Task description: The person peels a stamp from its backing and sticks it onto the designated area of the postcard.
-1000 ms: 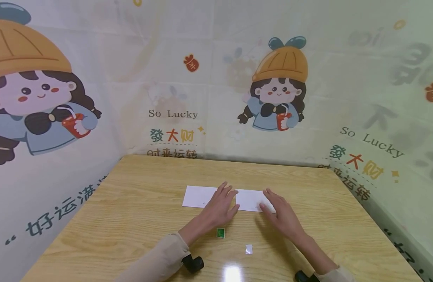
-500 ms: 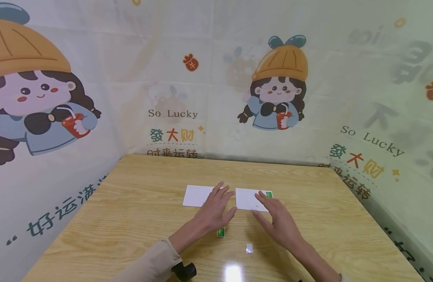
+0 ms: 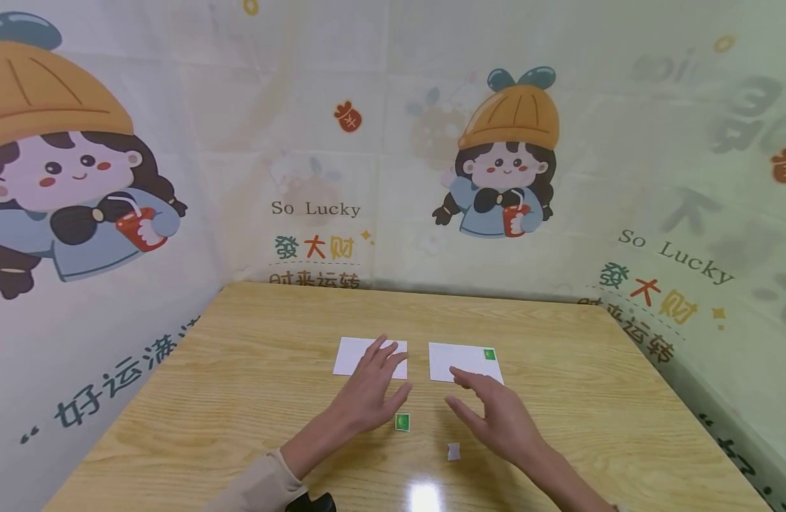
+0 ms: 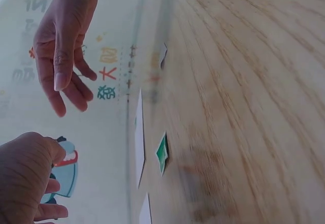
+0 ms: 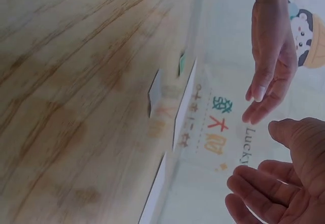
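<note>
Our table (image 3: 239, 355) bears, well inside its far edge, a flimsy-looking loose stamp (image 3: 402, 422), best edge-pinched; left hand (image 3: 366, 397), right hand (image 3: 503, 418): fingers apart.

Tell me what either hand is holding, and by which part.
Nothing is held: the left hand and right hand are both empty above the table, where the loose green stamp and small whitish piece lie.

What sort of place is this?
Likely a makeshift recording booth rather than an ordinary room: a wood-grain table enclosed by a creased, cartoon-printed backdrop bearing "So Lucky" lettering.
</note>
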### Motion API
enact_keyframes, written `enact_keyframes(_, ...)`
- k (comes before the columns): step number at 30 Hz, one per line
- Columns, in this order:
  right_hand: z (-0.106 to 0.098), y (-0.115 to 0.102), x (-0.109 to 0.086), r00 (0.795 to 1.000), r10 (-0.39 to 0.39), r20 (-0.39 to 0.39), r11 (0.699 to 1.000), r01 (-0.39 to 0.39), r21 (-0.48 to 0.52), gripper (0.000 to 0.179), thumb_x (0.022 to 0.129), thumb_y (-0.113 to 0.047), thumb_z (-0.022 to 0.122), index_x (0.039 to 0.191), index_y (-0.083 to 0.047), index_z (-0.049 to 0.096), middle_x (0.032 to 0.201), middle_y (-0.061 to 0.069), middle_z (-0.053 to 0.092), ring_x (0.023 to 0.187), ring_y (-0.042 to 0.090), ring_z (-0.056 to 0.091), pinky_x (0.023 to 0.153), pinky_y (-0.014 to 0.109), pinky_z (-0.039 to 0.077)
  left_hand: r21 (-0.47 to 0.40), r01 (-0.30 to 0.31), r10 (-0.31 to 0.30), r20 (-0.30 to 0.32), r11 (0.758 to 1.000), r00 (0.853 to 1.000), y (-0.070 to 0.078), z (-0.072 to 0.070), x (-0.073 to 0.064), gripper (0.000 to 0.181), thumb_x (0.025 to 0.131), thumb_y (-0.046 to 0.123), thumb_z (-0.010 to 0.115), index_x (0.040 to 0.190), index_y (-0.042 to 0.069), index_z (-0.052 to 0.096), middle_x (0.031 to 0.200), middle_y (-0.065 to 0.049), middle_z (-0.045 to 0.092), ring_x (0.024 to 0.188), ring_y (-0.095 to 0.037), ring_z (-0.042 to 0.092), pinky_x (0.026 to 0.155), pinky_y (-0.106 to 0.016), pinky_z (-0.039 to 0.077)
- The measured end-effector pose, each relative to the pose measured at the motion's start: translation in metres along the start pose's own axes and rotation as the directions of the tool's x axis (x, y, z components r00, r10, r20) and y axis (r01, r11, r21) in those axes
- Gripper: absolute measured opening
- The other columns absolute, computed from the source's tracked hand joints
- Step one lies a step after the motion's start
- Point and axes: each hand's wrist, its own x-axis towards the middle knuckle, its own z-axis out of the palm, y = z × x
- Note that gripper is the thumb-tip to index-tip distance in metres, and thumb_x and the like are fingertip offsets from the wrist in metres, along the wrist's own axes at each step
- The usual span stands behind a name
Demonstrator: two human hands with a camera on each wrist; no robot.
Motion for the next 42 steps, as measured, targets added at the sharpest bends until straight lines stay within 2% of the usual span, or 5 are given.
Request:
enact_keyframes(8,0.004,-0.010,0.009,0.996,0.014,0.087,0.994,-0.023,0.103,0.028,0.094,-0.028,0.075,0.116,-0.012,0.074,0.098,0.000,0.078,0.088,0.013,0.073,0.073,0.035,0.061,0.021,0.042,-0.041,-0.046,0.999,0.998,-0.013,-0.012,-0.012,0.046,0.097,0.023,0.069,0.136,0.001,0.060,0.142,-0.023,0.056,0.147,-0.043,0.035,0.118,-0.056,0.033)
enact_keyframes(15,0.015,-0.013,0.013,0.983,0.054,0.174,0.982,-0.084,0.170,0.012,0.096,-0.027,0.073,0.098,-0.015,0.072,0.081,-0.013,0.072,0.074,-0.002,0.063,0.066,0.028,0.057,0.012,0.100,-0.100,-0.046,0.995,0.994,-0.027,-0.017,-0.021,0.043,0.096,0.017,0.069,0.132,-0.003,0.060,0.139,-0.026,0.057,0.146,-0.046,0.035,0.118,-0.057,0.032)
enact_keyframes(24,0.023,-0.017,0.019,0.976,0.050,0.213,0.970,-0.098,0.224,0.012,0.095,-0.025,0.074,0.096,-0.013,0.073,0.070,-0.013,0.067,0.061,-0.002,0.056,0.056,0.021,0.048,0.003,0.161,-0.161,-0.041,0.987,0.986,-0.046,-0.021,-0.027,0.042,0.096,0.017,0.068,0.130,-0.005,0.060,0.138,-0.029,0.057,0.144,-0.048,0.035,0.116,-0.060,0.034)
enact_keyframes(31,0.031,-0.022,0.024,0.957,0.082,0.277,0.967,-0.144,0.211,0.010,0.094,-0.024,0.076,0.095,-0.015,0.073,0.067,-0.016,0.062,0.058,-0.003,0.052,0.055,0.021,0.045,-0.009,0.207,-0.208,-0.038,0.978,0.977,-0.054,-0.024,-0.031,0.042,0.094,0.017,0.069,0.128,-0.006,0.061,0.135,-0.031,0.058,0.142,-0.050,0.037,0.117,-0.059,0.032)
enact_keyframes(42,0.042,-0.023,0.029,0.944,0.076,0.321,0.970,-0.144,0.194,0.009,0.092,-0.022,0.076,0.091,-0.014,0.072,0.062,-0.015,0.059,0.053,-0.003,0.048,0.051,0.021,0.042,0.006,0.264,-0.264,-0.041,0.964,0.964,-0.072,-0.022,-0.032,0.041,0.092,0.014,0.070,0.125,-0.009,0.062,0.129,-0.030,0.060,0.140,-0.052,0.038,0.118,-0.060,0.031)
